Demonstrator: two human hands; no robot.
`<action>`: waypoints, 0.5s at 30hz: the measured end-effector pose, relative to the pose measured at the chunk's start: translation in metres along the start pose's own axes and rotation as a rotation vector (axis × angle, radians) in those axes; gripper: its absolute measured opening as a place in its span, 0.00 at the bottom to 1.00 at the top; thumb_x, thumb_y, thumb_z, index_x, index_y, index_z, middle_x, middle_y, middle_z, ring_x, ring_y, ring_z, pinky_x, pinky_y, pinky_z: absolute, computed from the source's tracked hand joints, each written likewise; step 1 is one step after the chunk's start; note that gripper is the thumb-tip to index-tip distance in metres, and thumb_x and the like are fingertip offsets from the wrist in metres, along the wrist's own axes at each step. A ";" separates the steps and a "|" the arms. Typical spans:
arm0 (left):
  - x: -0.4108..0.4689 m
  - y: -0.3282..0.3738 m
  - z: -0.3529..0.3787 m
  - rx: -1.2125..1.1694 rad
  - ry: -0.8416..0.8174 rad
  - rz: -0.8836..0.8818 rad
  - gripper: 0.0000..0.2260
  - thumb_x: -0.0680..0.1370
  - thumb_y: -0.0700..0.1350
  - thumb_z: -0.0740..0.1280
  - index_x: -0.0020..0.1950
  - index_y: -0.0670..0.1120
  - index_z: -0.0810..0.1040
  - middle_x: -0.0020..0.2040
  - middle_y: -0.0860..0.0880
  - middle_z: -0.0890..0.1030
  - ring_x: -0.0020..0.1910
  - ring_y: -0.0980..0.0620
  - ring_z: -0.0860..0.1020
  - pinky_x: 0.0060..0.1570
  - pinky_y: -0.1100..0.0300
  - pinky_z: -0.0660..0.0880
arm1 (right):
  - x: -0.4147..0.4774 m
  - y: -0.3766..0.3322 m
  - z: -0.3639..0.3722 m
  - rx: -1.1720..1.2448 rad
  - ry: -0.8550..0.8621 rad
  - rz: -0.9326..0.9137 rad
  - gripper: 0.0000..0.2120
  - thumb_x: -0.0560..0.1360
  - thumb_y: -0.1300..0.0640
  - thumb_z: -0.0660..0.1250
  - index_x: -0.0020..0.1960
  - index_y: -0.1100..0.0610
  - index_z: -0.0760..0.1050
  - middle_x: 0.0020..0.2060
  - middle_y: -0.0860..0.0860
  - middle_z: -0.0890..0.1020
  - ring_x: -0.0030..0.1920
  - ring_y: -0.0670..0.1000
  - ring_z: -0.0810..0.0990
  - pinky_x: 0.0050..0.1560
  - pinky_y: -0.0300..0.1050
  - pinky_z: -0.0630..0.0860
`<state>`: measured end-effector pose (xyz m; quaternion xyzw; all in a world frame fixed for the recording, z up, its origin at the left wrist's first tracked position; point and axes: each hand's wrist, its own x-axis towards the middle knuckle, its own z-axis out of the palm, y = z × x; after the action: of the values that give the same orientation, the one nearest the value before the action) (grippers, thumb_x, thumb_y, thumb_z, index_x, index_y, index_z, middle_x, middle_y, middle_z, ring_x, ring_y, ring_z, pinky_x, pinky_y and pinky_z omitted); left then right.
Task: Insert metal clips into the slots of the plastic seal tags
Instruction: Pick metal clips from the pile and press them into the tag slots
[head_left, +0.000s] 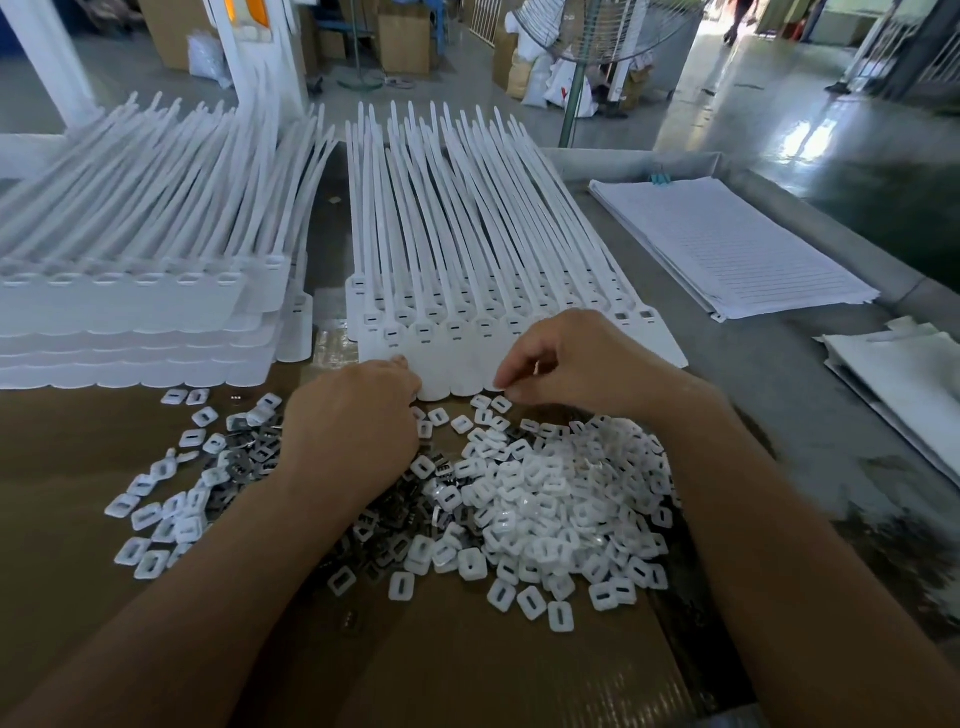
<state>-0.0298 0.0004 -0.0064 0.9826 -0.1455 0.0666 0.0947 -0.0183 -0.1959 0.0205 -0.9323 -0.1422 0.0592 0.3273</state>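
Note:
A joined row of white plastic seal tags (457, 291) lies in front of me, long tails pointing away, slots near the flat heads. My left hand (353, 415) rests knuckles-up at the near edge of the row, its fingertips curled under and hidden. My right hand (566, 364) hovers over the tags' near edge with thumb and forefinger pinched together; what they pinch is too small to make out. A heap of small white plastic caps (561, 509) mixed with dark metal clips (395, 519) lies on the brown cardboard (467, 665) under my wrists.
Stacked sheets of more white seal tags (130, 312) fill the left side. A pad of lined paper (727, 244) lies at the right on the grey table (779, 374), with white sheets (904, 379) at the far right edge. A fan stand (571, 104) rises behind.

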 end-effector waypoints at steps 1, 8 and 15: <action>0.000 0.000 0.000 -0.002 0.003 -0.003 0.16 0.75 0.39 0.57 0.58 0.48 0.78 0.61 0.52 0.77 0.56 0.51 0.77 0.52 0.55 0.76 | 0.000 -0.001 0.002 -0.049 -0.035 0.001 0.07 0.69 0.60 0.73 0.43 0.49 0.82 0.33 0.40 0.79 0.33 0.34 0.75 0.35 0.22 0.68; -0.001 0.001 0.001 0.005 0.002 0.005 0.15 0.75 0.40 0.57 0.57 0.48 0.78 0.60 0.53 0.77 0.55 0.50 0.77 0.50 0.54 0.76 | 0.004 0.001 0.009 -0.158 -0.103 0.040 0.10 0.68 0.62 0.73 0.48 0.52 0.83 0.32 0.38 0.77 0.32 0.34 0.75 0.34 0.21 0.67; -0.002 0.001 0.001 0.004 -0.007 -0.005 0.15 0.75 0.40 0.57 0.59 0.48 0.77 0.62 0.53 0.76 0.57 0.49 0.76 0.53 0.53 0.75 | 0.002 0.001 0.010 -0.151 -0.069 -0.012 0.04 0.72 0.58 0.70 0.47 0.54 0.82 0.32 0.36 0.76 0.33 0.31 0.74 0.37 0.20 0.68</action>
<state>-0.0314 0.0000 -0.0075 0.9833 -0.1434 0.0634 0.0925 -0.0178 -0.1902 0.0123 -0.9508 -0.1630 0.0784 0.2514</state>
